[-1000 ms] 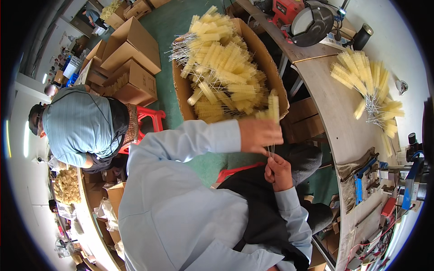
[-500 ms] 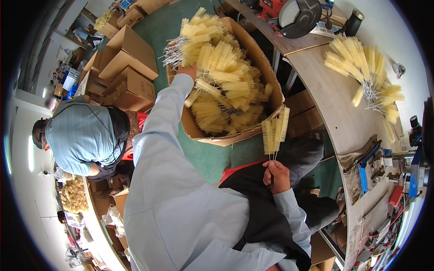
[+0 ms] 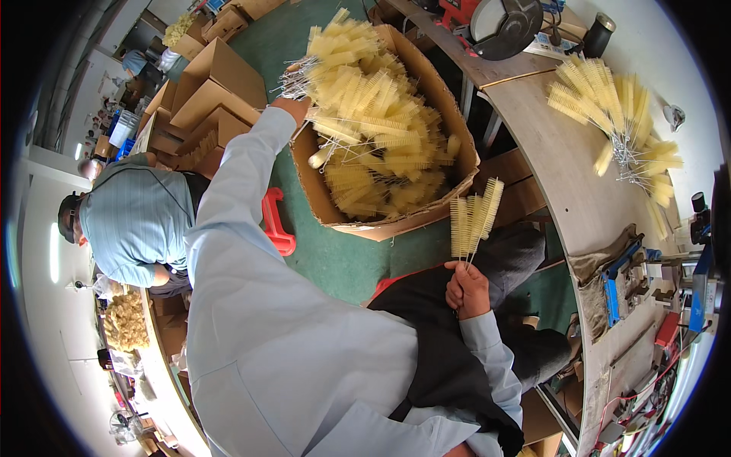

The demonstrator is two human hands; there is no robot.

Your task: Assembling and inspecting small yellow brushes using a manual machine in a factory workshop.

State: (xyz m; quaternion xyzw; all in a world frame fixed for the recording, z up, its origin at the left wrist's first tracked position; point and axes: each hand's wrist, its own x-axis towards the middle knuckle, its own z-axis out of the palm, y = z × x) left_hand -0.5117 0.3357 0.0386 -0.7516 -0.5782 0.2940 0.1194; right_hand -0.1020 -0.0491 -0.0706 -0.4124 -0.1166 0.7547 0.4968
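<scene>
My right hand [image 3: 467, 290] is closed round the wire stems of a few bottle brushes [image 3: 474, 218], whose pale yellow bristle heads point up and away from me. My left arm stretches out to a large open cardboard box [image 3: 388, 227] heaped with the same kind of brushes [image 3: 396, 129]. At the box's far left edge, my left hand [image 3: 292, 109] is against the pile, just below a cluster of twisted wire ends [image 3: 295, 76]. Its fingers are mostly hidden, so any grip on a brush cannot be made out.
A curved workbench [image 3: 544, 137] on the right bears another bunch of brushes [image 3: 628, 122], a cutting machine [image 3: 502, 29] and a blue-framed fixture [image 3: 613, 297]. At left a co-worker in a blue shirt [image 3: 137, 217] bends beside a red stool [image 3: 279, 221] and open cartons [image 3: 217, 84].
My left hand has moved left and slightly away along the pile. My right hand has shifted a little with its brushes. The co-worker has moved left, uncovering more of the red stool.
</scene>
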